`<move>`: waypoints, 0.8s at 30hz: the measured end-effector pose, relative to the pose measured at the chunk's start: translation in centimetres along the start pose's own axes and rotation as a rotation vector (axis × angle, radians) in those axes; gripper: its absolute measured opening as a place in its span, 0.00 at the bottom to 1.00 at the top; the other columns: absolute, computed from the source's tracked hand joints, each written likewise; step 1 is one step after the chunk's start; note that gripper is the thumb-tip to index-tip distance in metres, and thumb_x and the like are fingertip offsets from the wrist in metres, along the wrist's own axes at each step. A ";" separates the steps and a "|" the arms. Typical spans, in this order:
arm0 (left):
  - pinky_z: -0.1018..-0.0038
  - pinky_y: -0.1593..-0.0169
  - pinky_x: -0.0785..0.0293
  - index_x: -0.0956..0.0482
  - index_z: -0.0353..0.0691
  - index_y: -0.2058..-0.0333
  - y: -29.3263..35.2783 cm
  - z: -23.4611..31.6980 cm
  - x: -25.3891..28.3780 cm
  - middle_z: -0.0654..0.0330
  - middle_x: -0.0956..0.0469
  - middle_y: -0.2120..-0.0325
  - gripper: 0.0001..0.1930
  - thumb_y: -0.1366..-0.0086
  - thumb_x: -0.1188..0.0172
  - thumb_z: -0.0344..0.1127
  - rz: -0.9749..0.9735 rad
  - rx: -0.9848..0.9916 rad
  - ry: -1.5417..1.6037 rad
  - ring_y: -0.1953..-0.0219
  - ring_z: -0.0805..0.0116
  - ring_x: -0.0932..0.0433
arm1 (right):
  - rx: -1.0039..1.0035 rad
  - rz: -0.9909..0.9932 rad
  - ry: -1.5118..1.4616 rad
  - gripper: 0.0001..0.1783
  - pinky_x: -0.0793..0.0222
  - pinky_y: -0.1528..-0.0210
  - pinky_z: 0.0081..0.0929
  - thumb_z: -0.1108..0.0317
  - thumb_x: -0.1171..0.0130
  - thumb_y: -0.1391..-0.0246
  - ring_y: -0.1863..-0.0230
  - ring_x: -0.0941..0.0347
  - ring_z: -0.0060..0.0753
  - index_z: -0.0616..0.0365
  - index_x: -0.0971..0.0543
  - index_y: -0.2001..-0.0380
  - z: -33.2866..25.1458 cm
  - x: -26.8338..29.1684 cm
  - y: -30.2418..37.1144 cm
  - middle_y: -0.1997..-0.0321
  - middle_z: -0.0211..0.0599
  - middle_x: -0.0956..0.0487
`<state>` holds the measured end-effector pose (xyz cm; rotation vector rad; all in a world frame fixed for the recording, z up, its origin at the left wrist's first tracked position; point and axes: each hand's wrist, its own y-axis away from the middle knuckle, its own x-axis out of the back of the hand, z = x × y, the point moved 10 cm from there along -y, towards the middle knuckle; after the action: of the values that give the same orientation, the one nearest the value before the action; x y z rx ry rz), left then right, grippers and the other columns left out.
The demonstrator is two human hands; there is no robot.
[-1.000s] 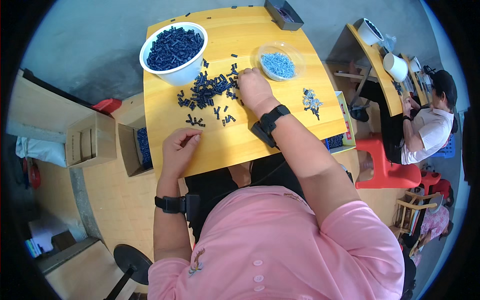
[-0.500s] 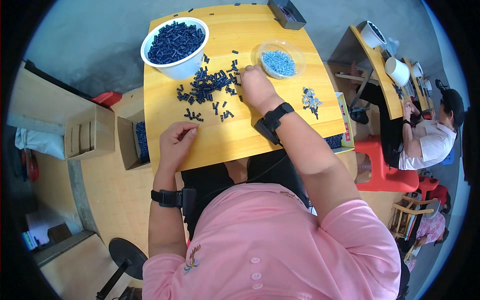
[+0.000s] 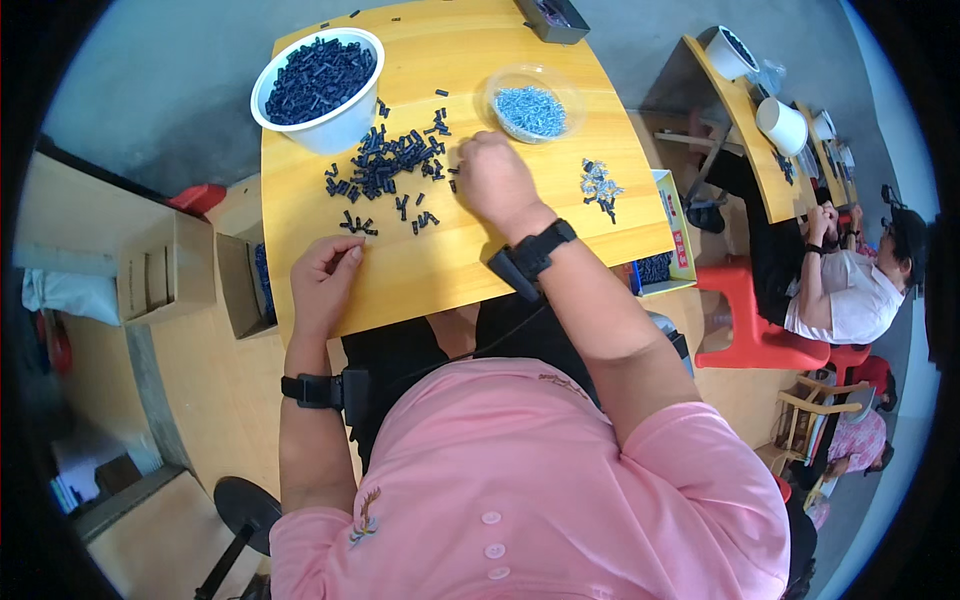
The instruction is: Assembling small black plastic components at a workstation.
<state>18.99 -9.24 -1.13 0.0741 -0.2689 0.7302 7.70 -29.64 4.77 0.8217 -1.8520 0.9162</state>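
My left hand (image 3: 325, 285) rests at the near left edge of the wooden table (image 3: 420, 275), thumb and fingers closed together; whatever may be in the pinch is too small to make out. A few loose black pieces (image 3: 358, 225) lie just beyond its fingertips. My right hand (image 3: 495, 178) is closed over the tabletop, knuckles up, right of a spread-out pile of small black tube-like plastic pieces (image 3: 385, 160). Its fingertips are hidden from view. Past it stands a clear round tub (image 3: 574, 112) of small bluish-silver metal parts (image 3: 531, 110).
A white bucket (image 3: 335, 128) full of black pieces stands at the far left, a dark open box (image 3: 556, 28) at the far edge. Small silver-and-black parts (image 3: 600, 188) lie at right. Cardboard boxes (image 3: 240, 285) flank the table. A person (image 3: 850, 290) sits at another table, right.
The whole view has shifted slightly, so the table sits a little further left and up. Both hands keep nearly the same places over the table and stay closed.
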 end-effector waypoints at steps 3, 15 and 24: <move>0.82 0.63 0.30 0.19 0.35 0.65 0.0 0.8 0.2 0.63 0.22 0.69 0.06 0.42 0.40 0.28 0.035 -0.049 0.004 0.69 0.78 0.26 | -0.089 0.100 0.094 0.05 0.27 0.61 0.35 0.76 0.48 0.59 0.62 0.27 0.46 0.61 0.23 0.76 2.3 2.4 1.1 0.70 0.46 0.24; 0.82 0.65 0.30 0.19 0.35 0.66 0.4 1.7 0.2 0.63 0.23 0.70 0.06 0.42 0.40 0.27 0.053 -0.089 -0.020 0.71 0.77 0.26 | -0.304 0.003 0.265 0.09 0.26 0.65 0.38 0.70 0.51 0.51 0.67 0.23 0.46 0.57 0.21 0.72 6.2 1.0 0.5 0.68 0.46 0.21; 0.81 0.59 0.30 0.20 0.35 0.65 0.2 0.9 0.0 0.64 0.23 0.68 0.06 0.41 0.41 0.28 0.018 -0.026 -0.006 0.66 0.77 0.26 | -0.315 0.072 0.163 0.11 0.28 0.68 0.40 0.64 0.47 0.52 0.72 0.25 0.51 0.58 0.20 0.77 6.2 2.5 2.8 0.75 0.48 0.22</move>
<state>18.72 -9.24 -0.28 0.0496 -0.2850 0.7443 1.82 -33.89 4.23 0.4758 -1.8308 0.6889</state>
